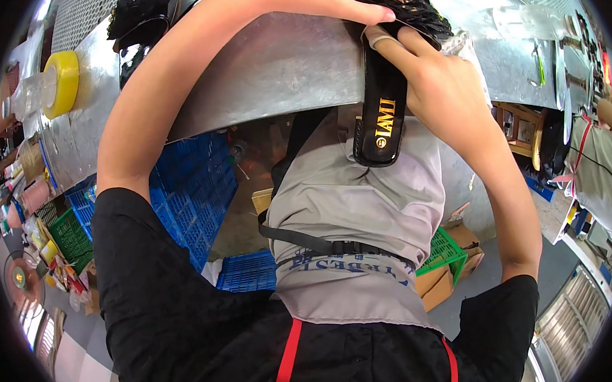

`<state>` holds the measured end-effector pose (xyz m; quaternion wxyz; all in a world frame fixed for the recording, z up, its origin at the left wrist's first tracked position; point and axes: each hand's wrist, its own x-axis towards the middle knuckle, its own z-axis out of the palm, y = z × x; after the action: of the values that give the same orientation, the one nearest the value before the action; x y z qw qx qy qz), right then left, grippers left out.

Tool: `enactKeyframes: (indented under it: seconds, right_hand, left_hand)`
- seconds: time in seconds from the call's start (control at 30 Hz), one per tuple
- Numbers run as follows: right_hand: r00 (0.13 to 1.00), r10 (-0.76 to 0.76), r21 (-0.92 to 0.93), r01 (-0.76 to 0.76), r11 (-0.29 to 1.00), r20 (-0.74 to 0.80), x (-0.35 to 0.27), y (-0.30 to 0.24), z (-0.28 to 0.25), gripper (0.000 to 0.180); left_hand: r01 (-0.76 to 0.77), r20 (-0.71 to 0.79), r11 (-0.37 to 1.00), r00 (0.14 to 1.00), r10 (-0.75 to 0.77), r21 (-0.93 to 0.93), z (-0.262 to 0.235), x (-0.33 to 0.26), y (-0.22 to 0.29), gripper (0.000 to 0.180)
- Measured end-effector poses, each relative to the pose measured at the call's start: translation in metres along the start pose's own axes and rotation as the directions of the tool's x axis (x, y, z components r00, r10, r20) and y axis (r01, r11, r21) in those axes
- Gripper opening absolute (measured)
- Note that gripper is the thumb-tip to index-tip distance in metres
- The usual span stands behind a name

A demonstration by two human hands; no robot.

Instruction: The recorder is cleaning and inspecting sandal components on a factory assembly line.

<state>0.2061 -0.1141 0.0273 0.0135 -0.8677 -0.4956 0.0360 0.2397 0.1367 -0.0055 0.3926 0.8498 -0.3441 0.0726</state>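
Observation:
At the top middle, a black slipper point(382, 91) overhangs the metal bench's edge, its glossy insole with gold lettering toward me. Its ruffled black upper point(415, 18) lies between my two hands. My left hand point(340, 4) comes over from the left, thumb pressed on the ruffle; its other fingers are partly cut off by the frame's top. My right hand point(440, 70) grips the slipper's side, with a pale cover on one finger. A similar black ruffled slipper point(146, 10) with small gold bits lies on the bench beyond my left forearm.
On the metal bench point(277, 72) stand a yellow tape roll point(62, 85) at left and a clear plastic bottle point(536, 23) at right, near a green thin tool point(538, 65). Blue crates point(195, 192) and a green crate point(442, 252) sit below. Another person point(598, 165) is at far right.

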Motion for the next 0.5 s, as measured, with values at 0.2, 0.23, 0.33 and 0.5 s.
enactKeyframes:
  seconds: [0.2,0.23,0.33,0.5]
  right_hand:
    - [1.0,-0.004,0.046,0.003,0.999,0.008,-0.004,0.006,-0.002,0.054]
    - [0.999,-0.03,0.049,0.032,0.998,-0.038,0.006,0.006,0.004,0.057]
    - [0.999,-0.046,0.043,0.047,0.998,-0.015,-0.001,-0.002,-0.002,0.058]
    - [0.997,-0.025,0.074,0.031,0.997,-0.077,0.002,0.007,0.004,0.054]
  left_hand:
    - [0.001,-0.003,1.0,1.0,-0.001,0.02,0.0,0.0,-0.001,0.036]
    - [-0.014,-0.015,1.0,1.0,0.014,0.01,0.002,0.0,-0.002,0.035]
    - [-0.008,-0.025,1.0,1.0,0.008,-0.002,-0.001,-0.009,-0.004,0.034]
    - [-0.039,-0.021,0.999,0.999,0.04,0.03,0.001,0.0,-0.001,0.035]
